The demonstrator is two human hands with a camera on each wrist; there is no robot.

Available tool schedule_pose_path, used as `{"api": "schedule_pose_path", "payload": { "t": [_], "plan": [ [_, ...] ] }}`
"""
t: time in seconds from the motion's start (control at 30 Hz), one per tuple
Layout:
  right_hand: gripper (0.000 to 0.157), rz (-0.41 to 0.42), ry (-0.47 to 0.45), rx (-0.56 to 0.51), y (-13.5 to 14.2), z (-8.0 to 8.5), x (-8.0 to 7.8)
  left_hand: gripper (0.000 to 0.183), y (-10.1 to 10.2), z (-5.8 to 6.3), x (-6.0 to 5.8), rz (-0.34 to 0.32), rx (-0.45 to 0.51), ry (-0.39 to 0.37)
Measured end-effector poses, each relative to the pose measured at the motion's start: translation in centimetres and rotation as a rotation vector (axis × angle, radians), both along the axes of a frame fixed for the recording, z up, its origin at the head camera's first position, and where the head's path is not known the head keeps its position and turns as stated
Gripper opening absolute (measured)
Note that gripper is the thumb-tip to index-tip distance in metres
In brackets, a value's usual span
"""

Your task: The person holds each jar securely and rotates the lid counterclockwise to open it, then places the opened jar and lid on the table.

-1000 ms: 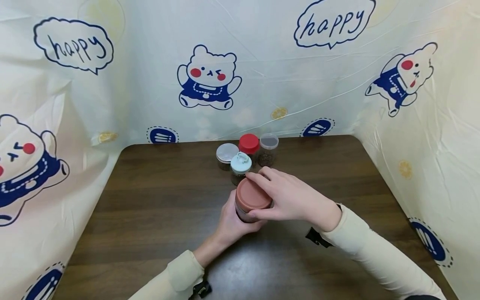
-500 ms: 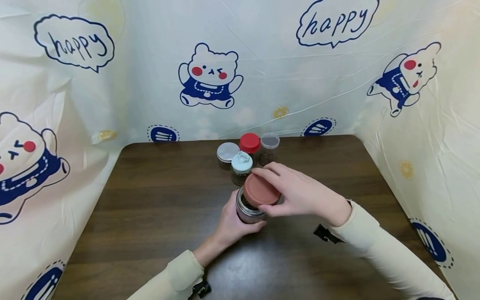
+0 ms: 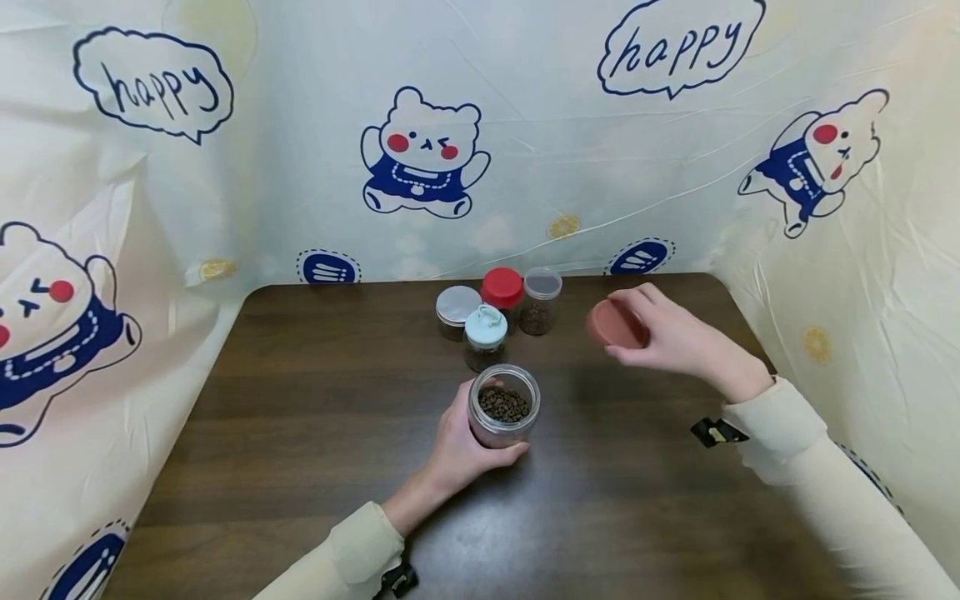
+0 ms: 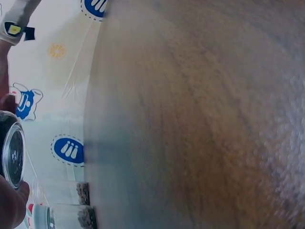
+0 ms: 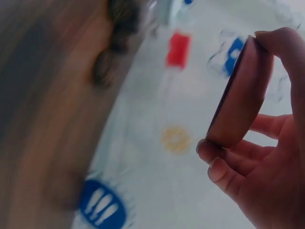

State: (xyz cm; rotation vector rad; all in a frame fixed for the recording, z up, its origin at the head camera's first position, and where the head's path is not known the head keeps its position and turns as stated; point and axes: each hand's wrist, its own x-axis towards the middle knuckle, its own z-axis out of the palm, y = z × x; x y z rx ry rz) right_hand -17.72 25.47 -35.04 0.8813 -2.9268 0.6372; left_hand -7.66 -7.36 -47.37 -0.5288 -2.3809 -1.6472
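Clearly apart from the uncapped jar [image 3: 501,435], the reddish-brown lid [image 3: 615,324] tilts at about its two o'clock, pinched in the right hand [image 3: 671,333]. The left hand [image 3: 467,440], the nearer one, curls round the mouth-up jar from half past seven; a light-blue-lidded jar [image 3: 484,338] stands on the surface [image 3: 315,417] toward half past eleven.

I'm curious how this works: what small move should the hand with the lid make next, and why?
Probably the right hand should lower the lid onto the table. The lid is off the jar and held in the air, while the left hand grips the open jar.
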Motion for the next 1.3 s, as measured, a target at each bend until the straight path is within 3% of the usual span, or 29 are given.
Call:
{"api": "schedule_pose_path", "payload": {
  "t": [0.3,0.6,0.77,1.0,1.3],
  "plan": [
    [0.077,-0.15,-0.098,0.097,4.0,-3.6,-4.0,0.091,-0.2,0.2,0.1,0.007,-0.015,0.036],
    [0.084,-0.216,-0.239,0.134,7.2,-7.2,-8.0,0.092,-0.3,0.1,0.2,0.005,-0.012,-0.015],
    [0.083,-0.232,-0.298,0.162,7.9,-8.5,-9.1,0.093,-0.3,0.1,0.3,0.004,-0.008,-0.013],
    [0.082,-0.251,-0.307,0.235,8.4,-9.9,-10.2,0.093,-0.3,0.1,0.4,0.003,-0.011,-0.024],
    [0.084,-0.266,-0.344,0.23,8.1,-11.0,-10.9,0.094,-0.5,0.2,0.4,0.005,-0.005,-0.024]
  ]
}}
